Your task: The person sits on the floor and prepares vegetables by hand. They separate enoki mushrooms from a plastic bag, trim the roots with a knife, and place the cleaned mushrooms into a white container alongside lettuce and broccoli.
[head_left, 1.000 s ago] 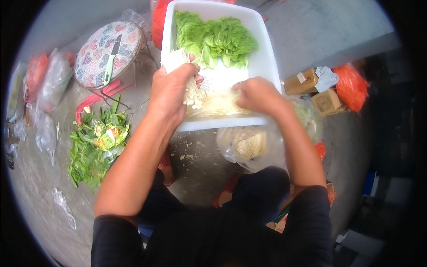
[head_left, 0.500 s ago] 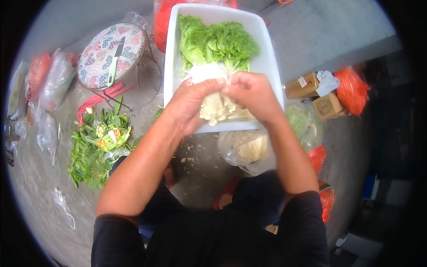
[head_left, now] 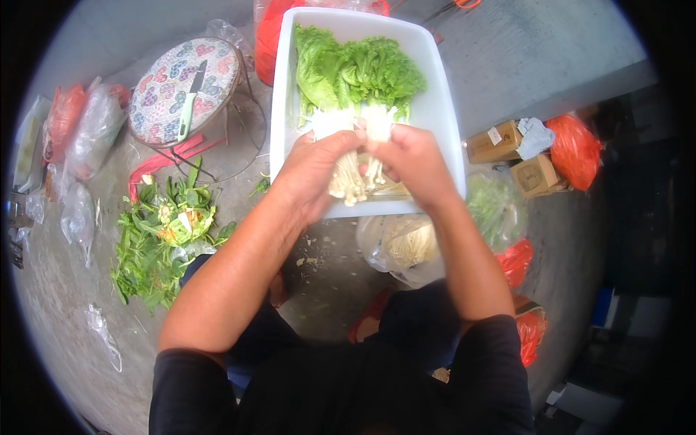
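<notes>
Over the near half of a white plastic tub [head_left: 279, 138], my two hands hold pale enoki mushrooms. My left hand [head_left: 313, 170] is closed on one bunch of enoki mushrooms [head_left: 348, 181], its caps toward me. A smaller bunch of enoki [head_left: 378, 125] is pinched in my right hand [head_left: 417, 159], right beside the first with a narrow gap between them. Bright green lettuce leaves [head_left: 362, 69] fill the far half of the tub. More enoki lies in the tub under my hands, mostly hidden by them.
To the left, a round stool [head_left: 156, 90] bears a knife [head_left: 191, 101] with a light green handle. Vegetable trimmings [head_left: 163, 246] are heaped on the floor. A clear bag of enoki [head_left: 409, 243] sits before the tub; bagged greens [head_left: 496, 206] and cardboard boxes [head_left: 493, 141] stand at right.
The enoki has parted into two bunches. My right hand has pulled a smaller bunch away and lowered slightly; my left hand keeps its hold.
</notes>
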The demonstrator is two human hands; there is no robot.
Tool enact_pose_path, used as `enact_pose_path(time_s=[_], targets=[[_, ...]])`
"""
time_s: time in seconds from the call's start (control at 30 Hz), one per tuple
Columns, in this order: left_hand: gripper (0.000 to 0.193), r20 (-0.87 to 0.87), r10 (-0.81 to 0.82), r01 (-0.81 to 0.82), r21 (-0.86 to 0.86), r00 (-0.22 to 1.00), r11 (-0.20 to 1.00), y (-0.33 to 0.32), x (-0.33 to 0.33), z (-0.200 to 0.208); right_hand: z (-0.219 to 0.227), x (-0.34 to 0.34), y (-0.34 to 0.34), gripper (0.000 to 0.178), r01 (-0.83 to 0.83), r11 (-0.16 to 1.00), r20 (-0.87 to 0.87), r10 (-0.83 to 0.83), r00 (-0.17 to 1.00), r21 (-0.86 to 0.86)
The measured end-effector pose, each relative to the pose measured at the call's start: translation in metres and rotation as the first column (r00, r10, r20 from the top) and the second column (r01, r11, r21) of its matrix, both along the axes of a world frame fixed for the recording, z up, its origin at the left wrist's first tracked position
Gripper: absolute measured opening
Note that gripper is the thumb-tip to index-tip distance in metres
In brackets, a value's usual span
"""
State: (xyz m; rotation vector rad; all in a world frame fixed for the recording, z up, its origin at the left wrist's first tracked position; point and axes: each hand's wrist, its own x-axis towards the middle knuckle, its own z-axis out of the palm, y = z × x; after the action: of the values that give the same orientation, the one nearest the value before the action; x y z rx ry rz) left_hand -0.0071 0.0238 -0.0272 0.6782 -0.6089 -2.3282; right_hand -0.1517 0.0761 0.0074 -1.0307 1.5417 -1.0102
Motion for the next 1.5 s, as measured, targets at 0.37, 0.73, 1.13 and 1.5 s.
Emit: enact_pose_path(time_s=[0.37, 0.73, 1.13, 1.5], targets=[[0.024, 0.027, 0.044, -0.046, 0.075, 0.999, 0.996, 0.002, 0.000, 0.004, 0.000, -0.001, 0.002, 0.016, -0.007, 0.998, 0.046, 0.009, 0.999, -0.057], [0.019, 0.140, 0.357, -0.347, -0.092, 0.924, 0.933, -0.009, 0.007, 0.016, -0.007, -0.058, 0.006, 0.016, -0.204, 0.965, -0.864, 0.240, 0.443, 0.164], [0.035, -0.014, -0.017, 0.016, -0.054, 1.000, 0.998, 0.001, -0.002, 0.006, 0.001, -0.014, -0.001, 0.010, -0.245, 0.965, -0.189, 0.225, 0.956, -0.091], [0.029, -0.044, 0.073, -0.072, 0.027, 0.996, 0.997, 0.002, -0.002, 0.003, 0.000, -0.009, 0.001, 0.017, -0.030, 0.999, -0.065, 0.029, 0.997, -0.017]])
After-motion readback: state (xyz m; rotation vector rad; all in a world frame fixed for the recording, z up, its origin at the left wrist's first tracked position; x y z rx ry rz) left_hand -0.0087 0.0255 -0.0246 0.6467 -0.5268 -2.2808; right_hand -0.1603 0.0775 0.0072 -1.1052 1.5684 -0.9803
